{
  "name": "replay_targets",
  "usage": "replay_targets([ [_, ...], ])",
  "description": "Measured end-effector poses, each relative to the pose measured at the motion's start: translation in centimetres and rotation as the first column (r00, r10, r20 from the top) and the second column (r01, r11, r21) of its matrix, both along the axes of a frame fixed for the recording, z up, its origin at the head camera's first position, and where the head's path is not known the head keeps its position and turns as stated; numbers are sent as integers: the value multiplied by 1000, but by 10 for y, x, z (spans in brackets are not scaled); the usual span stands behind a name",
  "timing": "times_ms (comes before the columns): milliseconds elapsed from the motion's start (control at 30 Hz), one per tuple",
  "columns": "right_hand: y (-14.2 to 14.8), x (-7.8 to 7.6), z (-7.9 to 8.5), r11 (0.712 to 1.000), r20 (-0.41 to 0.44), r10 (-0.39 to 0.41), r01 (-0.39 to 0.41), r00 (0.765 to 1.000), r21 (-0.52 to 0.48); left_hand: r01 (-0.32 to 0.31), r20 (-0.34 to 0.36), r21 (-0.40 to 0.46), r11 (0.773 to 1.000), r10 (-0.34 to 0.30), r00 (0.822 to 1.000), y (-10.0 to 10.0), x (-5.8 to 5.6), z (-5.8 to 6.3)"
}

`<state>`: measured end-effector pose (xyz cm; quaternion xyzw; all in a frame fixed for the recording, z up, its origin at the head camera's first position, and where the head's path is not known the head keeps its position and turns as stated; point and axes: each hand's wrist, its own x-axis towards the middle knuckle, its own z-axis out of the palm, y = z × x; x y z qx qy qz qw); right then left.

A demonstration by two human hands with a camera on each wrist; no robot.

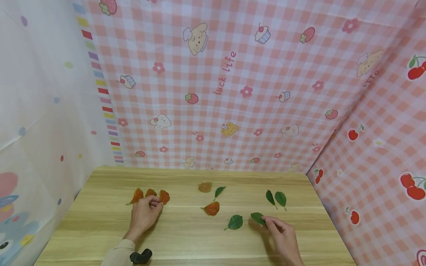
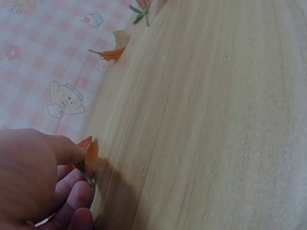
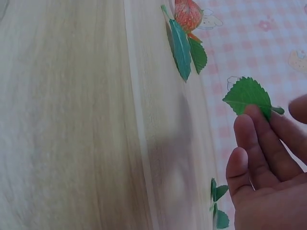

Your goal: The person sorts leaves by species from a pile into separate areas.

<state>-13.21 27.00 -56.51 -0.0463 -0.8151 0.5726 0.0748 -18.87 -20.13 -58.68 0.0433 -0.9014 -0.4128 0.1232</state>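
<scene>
L hand [image 1: 144, 214] pinching orange leaf [image 1: 165, 197] on bench [image 1: 186, 240]; R hand [image 1: 282, 233] pinching green leaf [image 1: 256, 217] just above, nr green pair [image 1: 280, 198]. Prob. colour-sorting; next calls for lowering green leaf w/ pair.

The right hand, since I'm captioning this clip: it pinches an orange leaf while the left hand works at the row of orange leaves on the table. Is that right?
Not quite: the leaf that the right hand pinches is green, not orange, as the right wrist view shows. The left hand is indeed at the row of orange leaves on the table.
</scene>
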Motion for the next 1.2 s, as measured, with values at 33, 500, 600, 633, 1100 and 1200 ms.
replay_targets([
  [33, 0, 0, 0, 1000, -1, -8, 8, 1000, 2, 1, -1, 0, 1000, -1, 1000, 0, 0, 0],
  [500, 13, -6, -4, 990, -20, -121, 122, 992, 77, 1, -3, 0, 1000, -1, 1000, 1, 0, 0],
  [600, 16, -11, -6, 989, -26, -129, 130, 991, 66, -2, 0, -2, 1000, 2, 1000, 1, 0, 0],
  [633, 16, -13, -6, 989, -28, -134, 135, 991, 64, -4, 2, -2, 1000, 4, 1000, 1, 0, 1],
  [1100, 12, -41, -13, 960, -20, -235, 235, 972, 151, -4, 22, -8, 1000, 4, 1000, 0, 0, 1],
  [1200, 13, -44, -14, 955, -10, -249, 247, 968, 166, -2, 20, -6, 1000, 2, 1000, 0, -1, 0],
])
